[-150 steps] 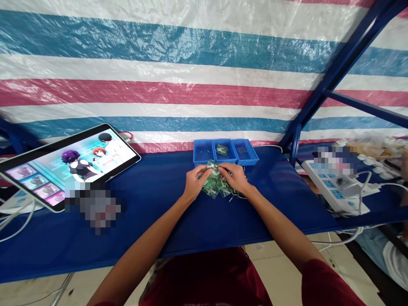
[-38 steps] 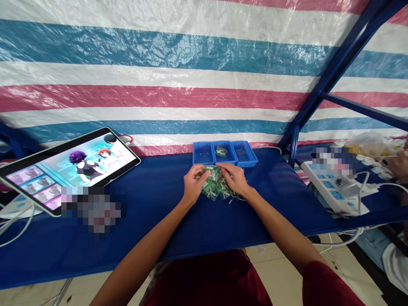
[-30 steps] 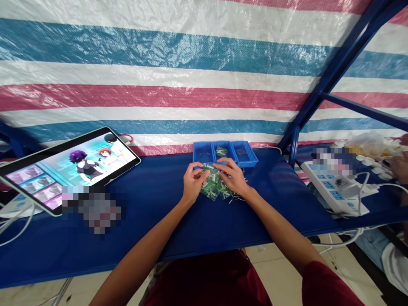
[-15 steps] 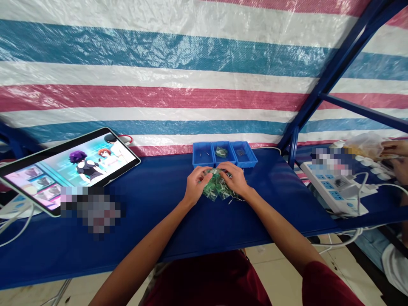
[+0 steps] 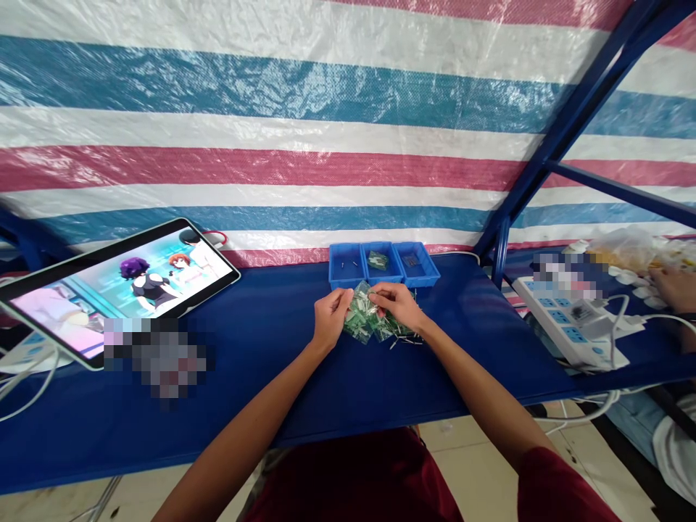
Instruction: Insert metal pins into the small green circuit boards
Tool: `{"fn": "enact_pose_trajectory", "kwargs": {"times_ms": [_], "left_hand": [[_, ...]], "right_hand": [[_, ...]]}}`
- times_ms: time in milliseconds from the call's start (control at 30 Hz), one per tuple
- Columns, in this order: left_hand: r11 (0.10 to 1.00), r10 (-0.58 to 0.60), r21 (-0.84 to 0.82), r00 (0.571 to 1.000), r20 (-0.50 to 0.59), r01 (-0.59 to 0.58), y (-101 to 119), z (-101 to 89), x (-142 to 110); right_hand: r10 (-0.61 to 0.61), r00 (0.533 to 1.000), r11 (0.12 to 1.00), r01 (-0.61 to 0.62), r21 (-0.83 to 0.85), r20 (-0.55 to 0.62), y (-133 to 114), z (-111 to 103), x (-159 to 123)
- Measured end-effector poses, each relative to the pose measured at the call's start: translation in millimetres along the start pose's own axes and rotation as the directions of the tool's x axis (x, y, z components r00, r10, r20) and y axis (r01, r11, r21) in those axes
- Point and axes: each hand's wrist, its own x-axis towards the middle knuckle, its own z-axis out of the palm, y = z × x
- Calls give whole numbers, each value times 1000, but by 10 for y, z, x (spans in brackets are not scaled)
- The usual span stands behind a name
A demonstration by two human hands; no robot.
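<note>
Far to the left of your grip, the tablet (image 5: 130,290) leans beside the work, showing an animation. Nearer in, your left hand (image 5: 330,317) has drawn slightly left over the last half second: its fingers lay curled across the top of the clear packet (image 5: 361,293), and now thumb and forefinger pinch its left edge. That leaves the packet's face in plain sight, so the work appears to have gone from covering it to holding it by its edges.

The packet lies directly between your two sets of fingertips, above the near part of the heap of green-filled packets (image 5: 357,326). Beyond your left fingertips sits the left blue bin (image 5: 346,283) with a few slim metallic pieces; beyond the packet, the middle blue bin (image 5: 385,279) bears another packet (image 5: 377,260).

Your right hand (image 5: 399,302) pinches the packet's right edge, knuckles raised. Loose metallic pins (image 5: 403,340) spread just below it, and past it stands the right blue bin (image 5: 422,280), its small contents unclear. Well right of your grip are a power strip (image 5: 565,328) and a co-worker's hand (image 5: 674,288).
</note>
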Motion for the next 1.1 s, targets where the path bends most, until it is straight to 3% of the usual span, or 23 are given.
{"fn": "enact_pose_trajectory", "kwargs": {"times_ms": [67, 133, 300, 367, 433, 500, 600, 667, 767, 900, 1100], "left_hand": [[999, -7, -48, 999, -33, 5, -2, 2, 14], [997, -16, -82, 999, -41, 12, -8, 0, 27], [996, -23, -90, 1000, -15, 21, -28, 1, 28], [997, -14, -71, 1000, -3, 14, -40, 4, 22], [999, 0, -36, 1000, 3, 0, -55, 4, 18], [1000, 22, 12, 1000, 8, -22, -70, 1, 18], [996, 53, 66, 998, 16, -54, -85, -5, 22], [995, 61, 79, 998, 16, -62, -90, -7, 23], [995, 61, 81, 998, 13, -62, -92, -5, 23], [996, 54, 74, 998, 20, -55, -92, 0, 23], [997, 43, 67, 999, 26, -45, -105, -4, 24]], "right_hand": [[65, 996, 996, -61, 69, -58, 12, -28, 30], [107, 976, 987, -81, 136, -190, 31, -58, 68], [112, 881, 955, 33, 295, -461, 66, -126, 132], [89, 843, 970, 47, 237, -531, 66, -157, 130], [39, 824, 998, -5, 61, -566, 51, -191, 114], [-27, 840, 962, -124, -241, -543, 20, -221, 91], [5, 904, 700, -309, -644, -428, -49, -233, 61], [111, 927, 534, -360, -765, -358, -92, -214, 50], [221, 927, 378, -368, -850, -303, -135, -169, 44], [268, 920, 288, -360, -888, -286, -158, -125, 45], [244, 929, 311, -348, -885, -279, -103, -115, 54]]}}
